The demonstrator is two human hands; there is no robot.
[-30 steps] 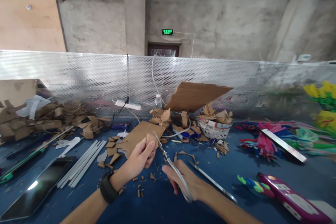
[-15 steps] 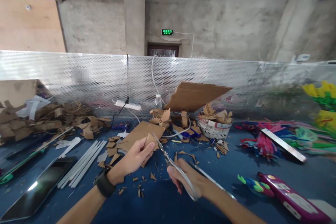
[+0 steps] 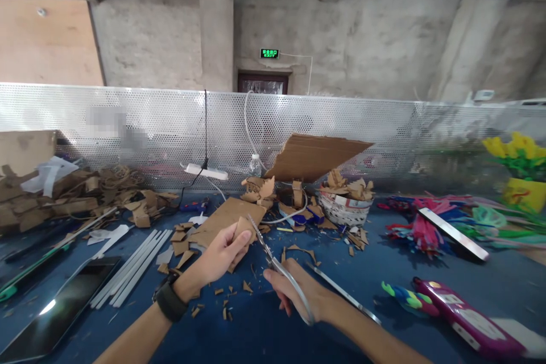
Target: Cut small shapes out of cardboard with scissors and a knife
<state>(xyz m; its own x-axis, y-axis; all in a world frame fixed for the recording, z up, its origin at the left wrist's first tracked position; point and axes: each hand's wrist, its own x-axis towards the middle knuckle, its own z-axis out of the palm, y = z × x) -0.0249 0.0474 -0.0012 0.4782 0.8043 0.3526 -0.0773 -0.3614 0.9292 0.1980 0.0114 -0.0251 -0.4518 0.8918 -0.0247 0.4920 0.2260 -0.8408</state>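
Note:
My left hand (image 3: 226,247) pinches a small cardboard piece (image 3: 243,228) between thumb and fingers. In my right hand (image 3: 294,290) is a pair of scissors (image 3: 273,261), its handle loop around the hand. The blades point up and away, and their tips lie beside the right edge of the cardboard piece. Whether they bite into it I cannot tell. Behind my left hand a larger flat cardboard sheet (image 3: 222,219) lies on the blue table (image 3: 264,341). Small cardboard scraps (image 3: 226,313) are scattered below my hands.
A phone (image 3: 60,313) and white sticks (image 3: 132,267) lie at left, near a scrap pile (image 3: 77,199). Behind stand a basket of scraps (image 3: 345,207) and a leaning cardboard sheet (image 3: 319,156). A metal ruler-like strip (image 3: 345,294) and a purple device (image 3: 469,318) lie at right.
My right hand and the scissors have shifted slightly left, toward my left hand. The left hand keeps its hold on the cardboard piece. The whole view has turned slightly.

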